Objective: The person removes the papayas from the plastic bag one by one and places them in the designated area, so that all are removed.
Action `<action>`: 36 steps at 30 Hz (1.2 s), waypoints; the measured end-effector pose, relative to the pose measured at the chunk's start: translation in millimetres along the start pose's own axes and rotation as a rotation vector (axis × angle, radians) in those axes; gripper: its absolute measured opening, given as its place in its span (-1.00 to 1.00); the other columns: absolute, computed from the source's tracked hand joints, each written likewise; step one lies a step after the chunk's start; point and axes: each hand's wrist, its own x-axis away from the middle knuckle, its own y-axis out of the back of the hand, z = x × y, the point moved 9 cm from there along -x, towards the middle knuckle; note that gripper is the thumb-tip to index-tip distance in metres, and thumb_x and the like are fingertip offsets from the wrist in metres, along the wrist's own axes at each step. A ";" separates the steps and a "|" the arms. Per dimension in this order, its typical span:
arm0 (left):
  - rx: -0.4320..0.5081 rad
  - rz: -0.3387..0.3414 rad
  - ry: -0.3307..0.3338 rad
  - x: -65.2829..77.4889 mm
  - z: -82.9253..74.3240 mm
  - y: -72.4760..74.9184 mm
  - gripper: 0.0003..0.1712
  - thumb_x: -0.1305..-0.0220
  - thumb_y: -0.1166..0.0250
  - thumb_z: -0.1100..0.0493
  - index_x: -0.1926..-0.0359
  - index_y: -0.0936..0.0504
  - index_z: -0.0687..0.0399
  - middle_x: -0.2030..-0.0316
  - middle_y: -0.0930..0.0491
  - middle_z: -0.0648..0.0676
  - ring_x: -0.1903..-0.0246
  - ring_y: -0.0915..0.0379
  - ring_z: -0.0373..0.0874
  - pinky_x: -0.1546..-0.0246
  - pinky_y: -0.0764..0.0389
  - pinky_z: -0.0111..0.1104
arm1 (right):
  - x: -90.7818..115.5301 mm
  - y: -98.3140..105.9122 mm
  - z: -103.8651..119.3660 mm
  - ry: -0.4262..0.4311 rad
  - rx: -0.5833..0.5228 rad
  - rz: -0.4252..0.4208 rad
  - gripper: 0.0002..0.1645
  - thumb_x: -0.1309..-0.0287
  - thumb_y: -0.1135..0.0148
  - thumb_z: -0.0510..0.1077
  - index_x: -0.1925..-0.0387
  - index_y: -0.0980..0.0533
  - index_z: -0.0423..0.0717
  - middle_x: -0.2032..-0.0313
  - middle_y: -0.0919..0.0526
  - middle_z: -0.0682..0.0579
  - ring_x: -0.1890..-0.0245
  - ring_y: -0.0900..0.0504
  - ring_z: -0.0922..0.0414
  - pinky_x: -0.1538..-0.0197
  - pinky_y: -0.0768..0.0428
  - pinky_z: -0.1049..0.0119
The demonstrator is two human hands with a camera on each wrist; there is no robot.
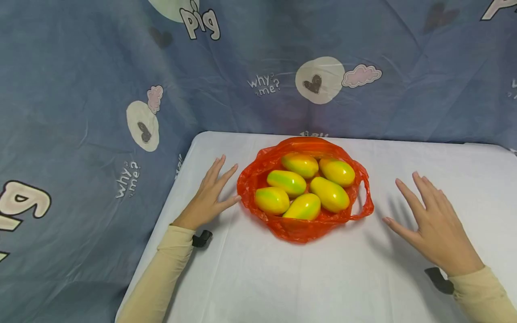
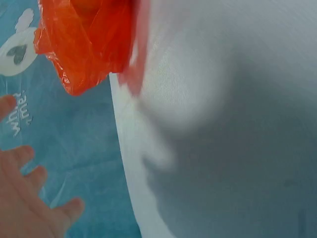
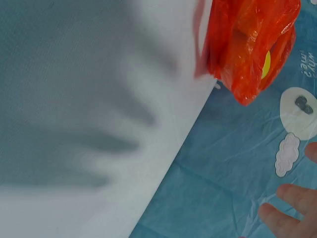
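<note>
A red plastic bag (image 1: 296, 229) lies with its mouth spread wide near the back of the table. Inside it sit several yellow-green mangoes (image 1: 330, 194), glossy and close together. My left hand (image 1: 208, 197) is at the bag's left side, fingers spread, thumb tip right at the rim in the head view. To the right, apart from the bag, my right hand (image 1: 440, 226) hovers with its fingers spread and nothing in it. In the left wrist view the bag (image 2: 94, 44) shows its crumpled side. A bit of yellow mango (image 3: 266, 64) shows through the bag's opening in the right wrist view.
A white cloth covers the table (image 1: 258, 278). Behind and to the left hangs a blue printed curtain (image 1: 242, 107). One bag handle (image 1: 365, 202) loops out on the right side. Both wrists carry small black devices (image 1: 202, 238).
</note>
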 end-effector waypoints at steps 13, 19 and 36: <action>0.344 0.007 0.035 -18.0 -1.4 -7.6 -0.10 -0.26 -0.47 -0.11 -0.54 -0.25 -0.51 -0.63 -0.03 -0.15 -0.63 0.09 -0.08 -0.54 -0.14 0.29 | 0.3 -3.1 2.5 0.014 -0.050 0.024 0.02 -0.09 -0.47 0.05 -0.56 -0.27 0.05 -0.49 -0.32 -0.28 -0.48 -0.26 -0.29 -0.66 0.03 -0.22; 0.541 -0.025 0.024 -27.5 3.6 -13.5 -0.17 -0.26 -0.50 0.08 -0.51 -0.38 -0.27 -0.56 -0.24 -0.02 -0.58 -0.08 -0.07 -0.54 -0.26 0.16 | -3.4 -2.5 7.9 0.028 -0.101 0.038 -0.02 -0.01 -0.55 -0.07 -0.49 -0.37 0.02 -0.40 -0.45 -0.24 -0.42 -0.34 -0.25 -0.69 -0.04 0.06; 0.883 0.037 0.032 -47.0 7.5 -50.7 -0.25 -0.26 -0.41 0.37 -0.46 -0.46 -0.02 -0.58 -0.22 -0.05 -0.59 -0.04 -0.16 -0.60 -0.18 0.01 | -14.4 -3.7 18.3 0.080 -0.121 0.021 -0.03 0.06 -0.60 -0.15 -0.44 -0.43 0.00 -0.37 -0.50 -0.17 -0.36 -0.42 -0.19 -0.65 -0.08 0.36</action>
